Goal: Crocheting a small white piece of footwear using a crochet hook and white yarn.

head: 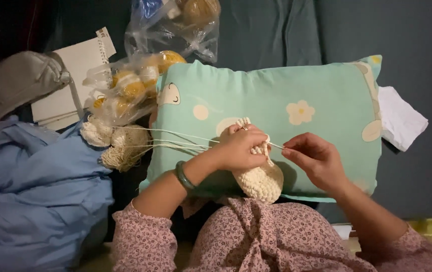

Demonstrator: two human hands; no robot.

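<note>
Seen from above, over a mint-green pillow (321, 85) printed with pale flowers, lying across the lap. Left hand (240, 148) curled shut around the top of a cream crocheted piece (261, 181), fingers pressed together, thumb side facing the pillow's middle. Piece hanging from that grip against the pillow's lower edge, rounded and knobbly, touching the pink floral sleeves (256, 236) below. Green bangle (184, 175) on the left wrist, just off the pillow's lower left corner. Right hand (315, 158) resting on the pillow to the right of the piece, fingertips pinched on a thin crochet hook (275, 145) pointing into the stitches at the left hand; hook tip hidden among the loops. Several cream yarn strands (175, 140) running taut from the left hand across the pillow's left part to loose yarn bundles (118, 143) just beside its left edge. Clear plastic bags (135, 83) of yellow and white yarn balls above those bundles, touching the pillow's upper left corner. Blue cloth (34, 196) heaped well left of the pillow, grey cap (22, 80) and white paper (82, 63) above it. White tissue (400, 118) tucked at the pillow's right end.
</note>
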